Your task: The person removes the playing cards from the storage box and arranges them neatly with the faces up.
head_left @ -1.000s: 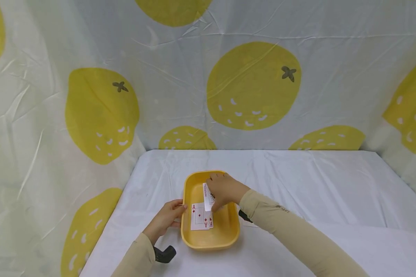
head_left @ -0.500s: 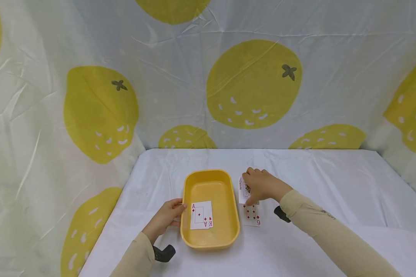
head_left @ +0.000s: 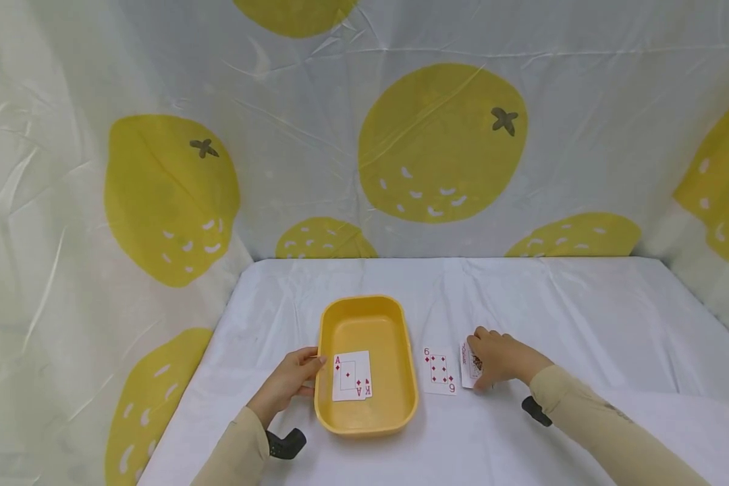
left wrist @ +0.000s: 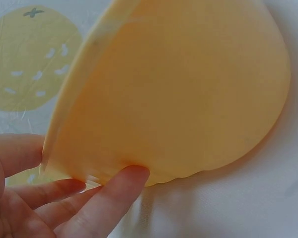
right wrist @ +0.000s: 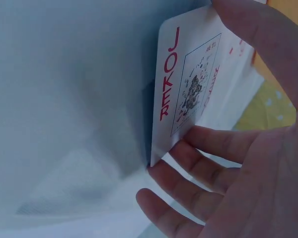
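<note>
My left hand (head_left: 287,381) holds the left rim of a yellow plastic tray (head_left: 395,385). The left wrist view shows its thumb and fingers on either side of the tray's wall (left wrist: 179,89). To the right of the tray, my right hand (head_left: 503,358) grips a joker card (head_left: 468,368) by its edges, low over the white cloth. In the right wrist view the joker's face (right wrist: 191,82) shows, with the thumb at one end and fingertips at the other. Between tray and joker, a six of diamonds (head_left: 439,371) lies face up.
Inside the tray, an ace of diamonds (head_left: 347,378) covers most of a king (head_left: 368,393). White cloth (head_left: 577,324) covers the table, and a lemon-print curtain (head_left: 316,135) hangs behind and at the sides.
My right hand has carried the joker out of the tray, over the six of diamonds, to the card's right side. That six is now fully uncovered. The left hand stays at the tray.
</note>
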`<action>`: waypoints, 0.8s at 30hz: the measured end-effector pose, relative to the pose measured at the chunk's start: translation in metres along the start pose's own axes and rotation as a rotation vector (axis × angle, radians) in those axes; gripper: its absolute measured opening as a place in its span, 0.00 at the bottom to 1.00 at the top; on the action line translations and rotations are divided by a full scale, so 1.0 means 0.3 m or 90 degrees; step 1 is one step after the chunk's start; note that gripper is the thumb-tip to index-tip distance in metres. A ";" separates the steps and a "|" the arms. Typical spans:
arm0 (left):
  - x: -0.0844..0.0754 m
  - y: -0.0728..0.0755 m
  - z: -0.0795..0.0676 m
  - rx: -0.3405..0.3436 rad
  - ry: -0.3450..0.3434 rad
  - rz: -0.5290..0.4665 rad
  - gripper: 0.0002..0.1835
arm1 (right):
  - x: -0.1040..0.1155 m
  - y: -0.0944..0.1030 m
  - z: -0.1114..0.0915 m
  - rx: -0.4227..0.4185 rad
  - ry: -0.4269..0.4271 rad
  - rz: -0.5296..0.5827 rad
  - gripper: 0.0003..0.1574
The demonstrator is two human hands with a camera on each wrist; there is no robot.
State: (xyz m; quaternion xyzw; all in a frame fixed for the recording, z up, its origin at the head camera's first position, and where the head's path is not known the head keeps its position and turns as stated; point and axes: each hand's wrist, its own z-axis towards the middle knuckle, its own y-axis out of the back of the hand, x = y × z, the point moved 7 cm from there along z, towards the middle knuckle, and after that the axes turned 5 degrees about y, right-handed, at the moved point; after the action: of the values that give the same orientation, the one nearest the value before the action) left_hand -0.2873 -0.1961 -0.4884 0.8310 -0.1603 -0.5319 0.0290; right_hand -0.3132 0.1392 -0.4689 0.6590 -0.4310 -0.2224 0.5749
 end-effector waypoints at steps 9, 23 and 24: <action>-0.002 -0.003 -0.001 -0.008 0.006 0.001 0.29 | 0.000 -0.022 -0.012 -0.006 -0.005 0.028 0.53; 0.003 0.000 0.004 -0.002 0.000 -0.008 0.28 | 0.115 0.127 0.078 -0.035 0.026 0.024 0.50; 0.003 -0.002 0.005 -0.002 0.001 -0.008 0.27 | 0.139 0.142 0.089 -0.044 0.046 0.019 0.49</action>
State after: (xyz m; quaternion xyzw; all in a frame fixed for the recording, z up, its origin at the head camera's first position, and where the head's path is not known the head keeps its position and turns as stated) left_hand -0.2882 -0.1957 -0.4898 0.8322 -0.1540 -0.5320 0.0269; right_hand -0.3253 0.0912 -0.4265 0.6400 -0.4120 -0.2043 0.6156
